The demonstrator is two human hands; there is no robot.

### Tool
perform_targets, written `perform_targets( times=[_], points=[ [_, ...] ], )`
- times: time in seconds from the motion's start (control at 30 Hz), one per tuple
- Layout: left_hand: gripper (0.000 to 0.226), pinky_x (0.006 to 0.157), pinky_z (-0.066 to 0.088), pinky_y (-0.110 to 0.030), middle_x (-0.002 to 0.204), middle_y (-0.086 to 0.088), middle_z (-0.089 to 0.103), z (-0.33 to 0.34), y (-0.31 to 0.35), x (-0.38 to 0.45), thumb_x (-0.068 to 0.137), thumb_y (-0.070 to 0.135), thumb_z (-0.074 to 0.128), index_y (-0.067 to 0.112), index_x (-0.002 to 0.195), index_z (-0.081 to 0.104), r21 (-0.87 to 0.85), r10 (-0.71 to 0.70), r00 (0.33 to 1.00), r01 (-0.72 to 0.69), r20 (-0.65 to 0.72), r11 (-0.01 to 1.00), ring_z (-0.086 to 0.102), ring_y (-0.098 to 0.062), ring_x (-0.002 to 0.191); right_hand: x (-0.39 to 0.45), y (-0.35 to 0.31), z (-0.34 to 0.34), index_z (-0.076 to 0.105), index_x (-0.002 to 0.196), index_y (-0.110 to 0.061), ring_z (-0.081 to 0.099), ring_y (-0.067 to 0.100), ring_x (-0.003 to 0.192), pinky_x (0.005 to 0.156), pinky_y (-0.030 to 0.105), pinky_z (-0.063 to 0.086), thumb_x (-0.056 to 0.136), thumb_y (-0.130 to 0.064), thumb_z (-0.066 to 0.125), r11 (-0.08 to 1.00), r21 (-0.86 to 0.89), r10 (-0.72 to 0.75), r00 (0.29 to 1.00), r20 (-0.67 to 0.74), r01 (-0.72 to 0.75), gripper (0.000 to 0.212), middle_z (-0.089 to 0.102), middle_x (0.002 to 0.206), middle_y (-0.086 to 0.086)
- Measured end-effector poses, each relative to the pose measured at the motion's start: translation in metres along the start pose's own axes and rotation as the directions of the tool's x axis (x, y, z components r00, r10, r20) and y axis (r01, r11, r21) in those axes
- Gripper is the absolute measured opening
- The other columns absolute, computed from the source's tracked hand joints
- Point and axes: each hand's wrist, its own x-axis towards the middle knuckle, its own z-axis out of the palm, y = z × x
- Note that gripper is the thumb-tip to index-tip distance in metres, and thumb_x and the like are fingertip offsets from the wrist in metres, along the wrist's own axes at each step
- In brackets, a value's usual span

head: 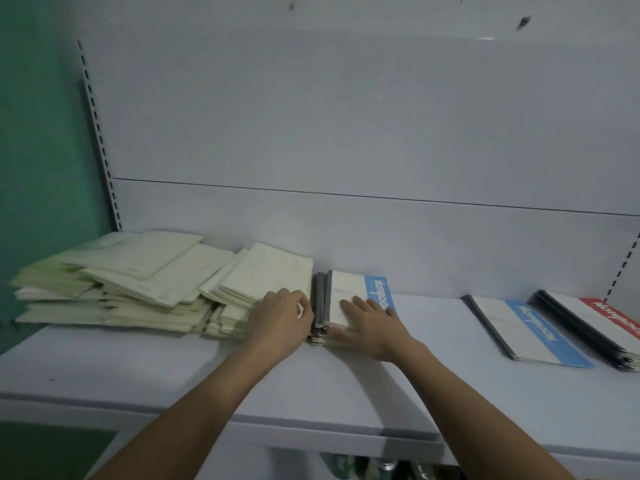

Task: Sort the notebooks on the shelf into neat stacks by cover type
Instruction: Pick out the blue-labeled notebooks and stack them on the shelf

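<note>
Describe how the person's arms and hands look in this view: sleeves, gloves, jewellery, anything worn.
Both forearms are bare right up to the bottom edge of the picture, so no sleeve shows. The left hand and the right hand wear no gloves. No watch, bracelet or ring is visible on either wrist or on the fingers that show.

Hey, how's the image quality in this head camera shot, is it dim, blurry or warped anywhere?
Head view: dim, flat light with a bluish cast and no glare; soft overall, the lettering on the blue-banded notebook stack under the right hand smeared; the left hand and the cream notebook pile lack crisp edges; wide-angle bending curves the shelf front edge and slotted uprights.
</note>
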Motion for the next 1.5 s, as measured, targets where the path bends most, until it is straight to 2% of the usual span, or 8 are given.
perform_targets(
  times=[0.1, 0.43, 0.63, 0.7, 0.83, 0.97, 1.27, 1.5],
  points=[
    [0.020, 0.073, 0.051, -0.032, 0.097, 0.008, 0.065, 0.001, -0.013, -0.007, 0.095, 0.030, 0.046, 0.024, 0.099, 0.065, -0.106, 0.009, 0.999, -0.004, 0.042, 0.994, 0.060, -0.013, 0.087, -0.007, -0.004, 0.009, 0.022, 0.147, -0.030, 0.024, 0.023, 0.140, 0.112, 0.051, 0.021, 0.062, -0.095, 0.003, 0.999, -0.031, 0.008, 1.000, -0.019, -0.009, 0.109, 0.028, 0.151, -0.005],
    [0.033, 0.071, 0.055, -0.035, 0.088, -0.002, 0.071, 0.012, 0.010, -0.012, 0.099, 0.037, 0.045, 0.014, 0.101, 0.067, -0.434, -0.049, 0.984, 0.121, 0.172, 0.893, 0.068, -0.024, 0.080, -0.046, -0.010, 0.001, 0.036, 0.146, -0.036, 0.045, 0.019, 0.131, 0.096, 0.032, 0.041, 0.104, -0.025, 0.038, 0.999, -0.036, -0.029, 0.937, -0.349, 0.018, 0.044, 0.047, 0.146, -0.008],
    [0.054, 0.083, 0.056, -0.049, 0.110, -0.019, 0.071, 0.005, 0.030, 0.004, 0.097, 0.054, 0.041, 0.011, 0.122, 0.064, -0.802, 0.001, 0.802, 0.597, 0.597, -0.008, 0.069, -0.038, 0.098, -0.066, -0.027, -0.015, 0.060, 0.130, -0.028, 0.067, 0.027, 0.093, 0.067, 0.032, 0.054, 0.084, -0.005, 0.057, 0.982, 0.001, -0.154, 0.810, -0.566, 0.187, 0.051, 0.067, 0.122, -0.001],
    [0.055, 0.088, 0.053, -0.048, 0.118, -0.022, 0.067, 0.004, 0.028, 0.007, 0.097, 0.049, 0.042, 0.006, 0.126, 0.060, -0.801, -0.026, 0.807, 0.581, 0.590, -0.142, 0.065, -0.036, 0.107, -0.072, -0.032, -0.016, 0.064, 0.124, -0.021, 0.068, 0.026, 0.090, 0.064, 0.031, 0.055, 0.078, -0.005, 0.061, 0.938, -0.147, -0.342, 0.765, -0.546, 0.314, 0.049, 0.069, 0.115, 0.002],
    [0.035, 0.086, 0.052, -0.045, 0.115, -0.021, 0.067, 0.004, 0.020, -0.001, 0.100, 0.016, 0.045, 0.001, 0.129, 0.056, -0.826, -0.183, 0.810, 0.563, 0.558, -0.024, 0.064, -0.035, 0.101, -0.076, -0.029, -0.024, 0.026, 0.152, -0.032, 0.025, 0.011, 0.143, 0.114, 0.031, 0.025, 0.097, -0.053, 0.045, 0.938, 0.163, -0.295, 0.951, -0.088, 0.306, 0.063, 0.026, 0.158, -0.010],
    [0.033, 0.068, 0.052, -0.036, 0.105, -0.014, 0.067, -0.014, -0.002, -0.003, 0.099, 0.009, 0.046, 0.009, 0.131, 0.053, -0.895, -0.265, 0.872, 0.442, 0.411, 0.067, 0.064, -0.029, 0.090, -0.067, -0.018, -0.036, 0.054, 0.131, -0.018, 0.046, 0.012, 0.123, 0.097, 0.024, 0.034, 0.104, -0.043, 0.026, 0.842, 0.502, -0.075, 0.965, -0.251, 0.196, 0.046, 0.053, 0.134, -0.008],
    [0.036, 0.047, 0.056, -0.031, 0.102, -0.013, 0.070, -0.047, -0.028, -0.009, 0.097, 0.004, 0.051, 0.010, 0.132, 0.053, -0.918, -0.283, 0.902, 0.373, 0.326, 0.132, 0.068, -0.028, 0.085, -0.014, -0.004, 0.000, 0.031, 0.142, -0.019, 0.029, 0.027, 0.138, 0.109, 0.049, 0.026, 0.101, -0.048, 0.029, 0.996, -0.047, -0.079, 0.996, 0.040, 0.081, 0.051, 0.034, 0.145, 0.000],
    [0.035, 0.055, 0.056, -0.032, 0.104, -0.012, 0.071, -0.053, -0.045, -0.016, 0.097, 0.005, 0.050, 0.012, 0.130, 0.055, -0.912, -0.300, 0.895, 0.384, 0.330, 0.143, 0.069, -0.027, 0.087, -0.054, -0.007, 0.014, 0.044, 0.136, -0.030, 0.047, 0.021, 0.122, 0.092, 0.037, 0.038, 0.104, -0.027, 0.032, 0.977, -0.147, -0.189, 0.940, -0.284, 0.152, 0.034, 0.053, 0.136, -0.007]
  ],
)
